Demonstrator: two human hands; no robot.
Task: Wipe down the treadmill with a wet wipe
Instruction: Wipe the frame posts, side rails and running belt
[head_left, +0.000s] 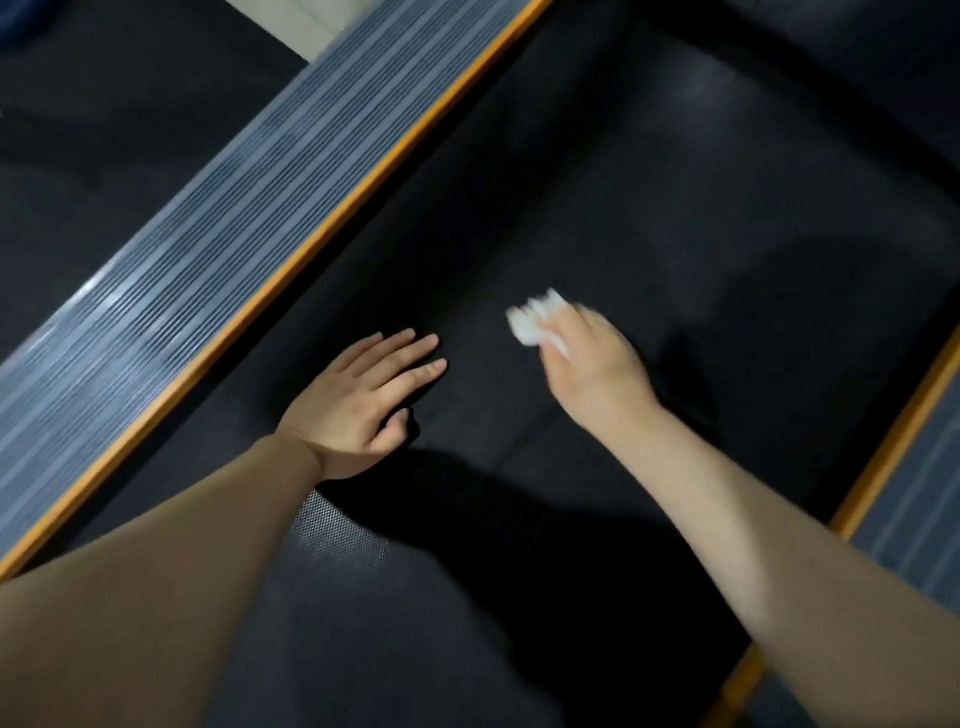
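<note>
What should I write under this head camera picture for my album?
Right hand wipes the black treadmill belt with a white wet wipe; left hand rests flat.

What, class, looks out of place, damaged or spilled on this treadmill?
Nothing stands out. The left hand rests flat on the black belt; the right hand holds a white wipe on it. The ribbed side rail looks intact. Only motion blur.

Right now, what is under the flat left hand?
The left hand lies flat, fingers straight, on the black textured treadmill belt. Only belt and the hand's shadow show around it; whatever lies beneath the palm itself is covered.
</note>
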